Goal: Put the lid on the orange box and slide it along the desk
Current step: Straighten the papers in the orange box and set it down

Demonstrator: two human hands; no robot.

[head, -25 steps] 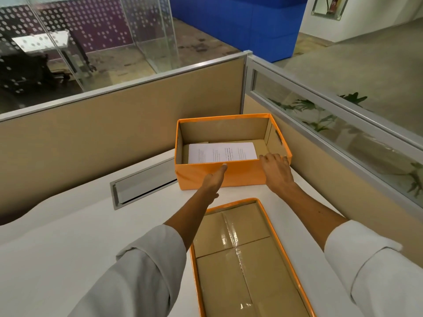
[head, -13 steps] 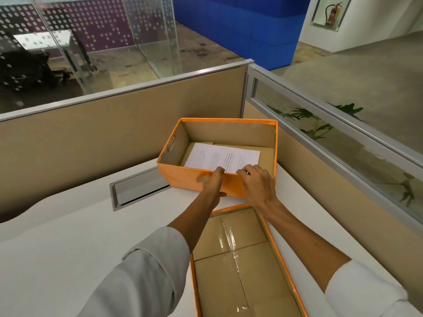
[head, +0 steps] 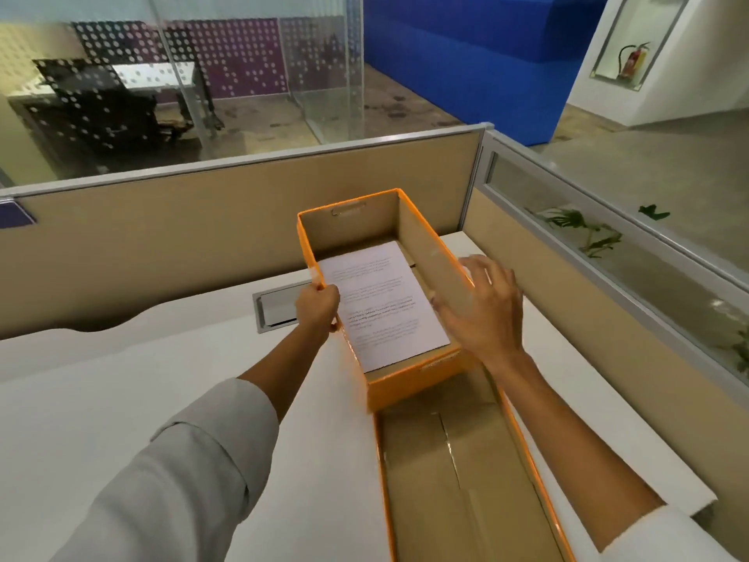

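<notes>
- Because the lid lies open-side up on the table, just near of the orange box, I keep the box lengthwise to match it.
- My left hand pinches the left wall to steady it.
- My right hand spreads open against the right wall, gripping nothing.
- A paper sheet lies inside.
</notes>
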